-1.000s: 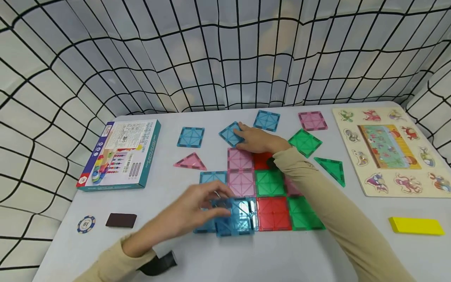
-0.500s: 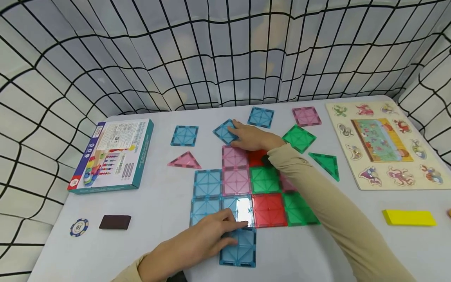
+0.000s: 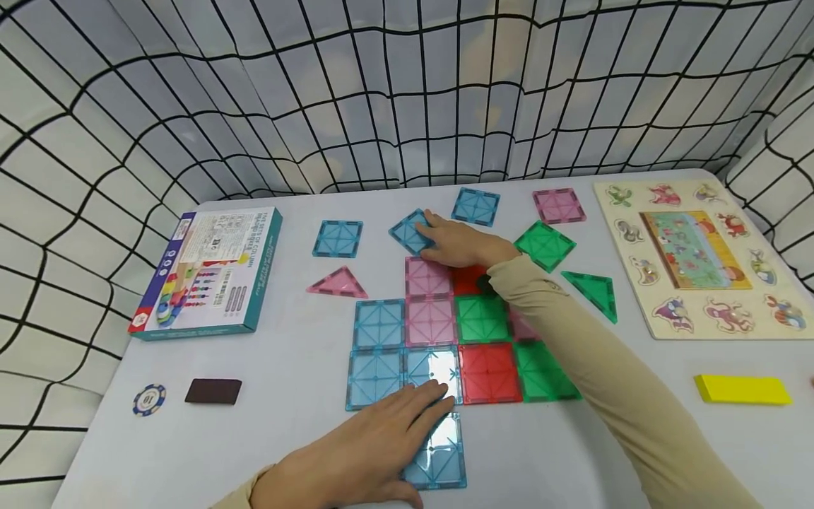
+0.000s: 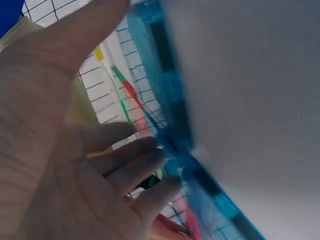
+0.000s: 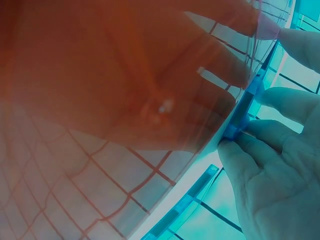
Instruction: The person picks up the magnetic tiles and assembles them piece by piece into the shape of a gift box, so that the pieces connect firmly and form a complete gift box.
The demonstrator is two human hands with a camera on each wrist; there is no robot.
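My left hand (image 3: 375, 445) lies flat, fingers extended, over the left edge of a near blue magnetic tile (image 3: 441, 456). Its fingertips reach the seam with the blue tile above. In the left wrist view the thumb meets a blue tile's edge. My right hand (image 3: 467, 244) rests its fingertips on a tilted blue tile (image 3: 407, 230) behind the patchwork. The patchwork joins square tiles, among them a pink tile (image 3: 430, 319), a green tile (image 3: 481, 318) and a red tile (image 3: 490, 372). My right forearm hides part of its right side.
Loose around it lie a blue square (image 3: 337, 239), a pink triangle (image 3: 339, 283), a green square (image 3: 545, 245) and a green triangle (image 3: 594, 293). A boxed toy (image 3: 210, 272) stands left, a wooden puzzle board (image 3: 699, 311) right. A yellow block (image 3: 742, 389) and a dark block (image 3: 213, 391) lie nearer.
My left hand has lowered the blue tile it carried onto the table below the patchwork, and its fingers have straightened over it. My right hand stays at the tilted blue tile.
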